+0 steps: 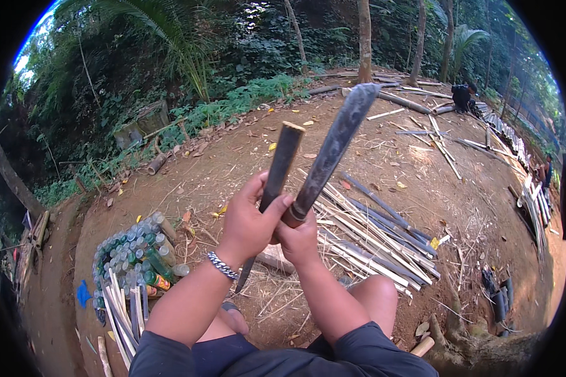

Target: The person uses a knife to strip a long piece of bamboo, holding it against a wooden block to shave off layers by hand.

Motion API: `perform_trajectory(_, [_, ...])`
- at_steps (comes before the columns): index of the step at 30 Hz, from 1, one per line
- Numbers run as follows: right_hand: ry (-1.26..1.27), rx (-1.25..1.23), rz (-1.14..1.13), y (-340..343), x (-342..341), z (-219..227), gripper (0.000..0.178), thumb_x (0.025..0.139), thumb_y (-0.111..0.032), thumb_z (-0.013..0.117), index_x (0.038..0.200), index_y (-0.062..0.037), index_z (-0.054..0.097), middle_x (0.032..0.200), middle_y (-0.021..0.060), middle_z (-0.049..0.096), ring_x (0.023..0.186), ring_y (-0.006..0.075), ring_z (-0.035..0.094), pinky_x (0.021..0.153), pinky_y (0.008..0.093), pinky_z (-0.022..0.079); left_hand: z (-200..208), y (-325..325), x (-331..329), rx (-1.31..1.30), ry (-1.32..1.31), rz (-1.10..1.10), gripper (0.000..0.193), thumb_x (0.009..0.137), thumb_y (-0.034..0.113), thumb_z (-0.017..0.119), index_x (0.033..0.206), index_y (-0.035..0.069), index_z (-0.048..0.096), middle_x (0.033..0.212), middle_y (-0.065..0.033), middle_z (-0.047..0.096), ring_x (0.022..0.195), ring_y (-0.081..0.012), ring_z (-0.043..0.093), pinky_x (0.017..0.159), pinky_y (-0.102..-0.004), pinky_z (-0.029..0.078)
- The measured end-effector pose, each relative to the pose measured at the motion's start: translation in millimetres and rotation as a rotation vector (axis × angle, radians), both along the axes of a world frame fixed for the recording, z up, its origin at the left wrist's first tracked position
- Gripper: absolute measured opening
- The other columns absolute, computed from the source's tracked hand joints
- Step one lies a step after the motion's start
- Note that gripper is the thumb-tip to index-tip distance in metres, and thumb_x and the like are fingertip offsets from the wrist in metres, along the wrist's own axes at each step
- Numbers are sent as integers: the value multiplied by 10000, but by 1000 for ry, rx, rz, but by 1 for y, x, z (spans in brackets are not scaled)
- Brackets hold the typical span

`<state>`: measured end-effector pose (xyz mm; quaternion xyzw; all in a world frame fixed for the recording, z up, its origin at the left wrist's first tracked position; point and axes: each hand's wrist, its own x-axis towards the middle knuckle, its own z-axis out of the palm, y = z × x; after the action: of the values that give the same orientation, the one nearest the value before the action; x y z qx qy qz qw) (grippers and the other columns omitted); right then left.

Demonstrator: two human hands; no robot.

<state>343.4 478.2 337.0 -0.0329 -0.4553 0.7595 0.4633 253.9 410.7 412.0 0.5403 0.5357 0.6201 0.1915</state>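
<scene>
Both my hands are raised in front of me, close together. A dark strip of split bamboo (283,160) stands upright in my left hand (248,220), whose fingers are wrapped around it; its pale cut end is at the top. My right hand (299,239) grips the handle of a machete (339,147). Its broad grey blade slants up and to the right, beside the bamboo and apart from it at the top. The left thumb reaches across near the machete's handle. Below my hands, a darker narrow end (245,275) of the bamboo shows beside my left wrist.
Split bamboo strips (371,232) lie in a heap on the dirt just ahead right. Left of me are clustered empty bottles (132,251) and a bundle of strips (121,311). Tree roots (465,339) spread at lower right. A person (463,98) crouches far right by stacked bamboo.
</scene>
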Motion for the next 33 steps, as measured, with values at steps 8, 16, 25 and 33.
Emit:
perform_trajectory(8, [-444,165,-178,20,21,-15,398,817,-177,773,1086,-25,523,888,72,668,815,123,648,742,271,520,16,-51,-65,318,-203,310,154,982,242,585,981,91,556,723,44,495,576,-36,462,506,-175,403])
perform_trajectory(16, [-779,178,-354,42,93,-43,366,815,-193,776,1026,-35,521,712,15,576,573,89,544,509,267,444,107,-141,-138,671,-143,20,250,1031,248,487,1131,19,474,812,13,365,642,-52,344,560,-196,328])
perform_trajectory(25, [-530,-163,-309,50,104,-91,393,814,-140,769,1058,-5,492,718,24,557,546,105,530,504,269,454,88,-133,-151,805,-146,317,308,1018,252,495,1210,15,455,844,-14,419,686,-88,402,585,-220,352])
perform_trajectory(33, [-522,-217,-378,55,111,-96,316,842,-102,728,1036,-39,487,737,25,565,558,93,512,499,240,440,48,-90,-114,867,-73,380,425,1017,402,418,1210,27,471,776,-13,405,584,-104,382,518,-248,334])
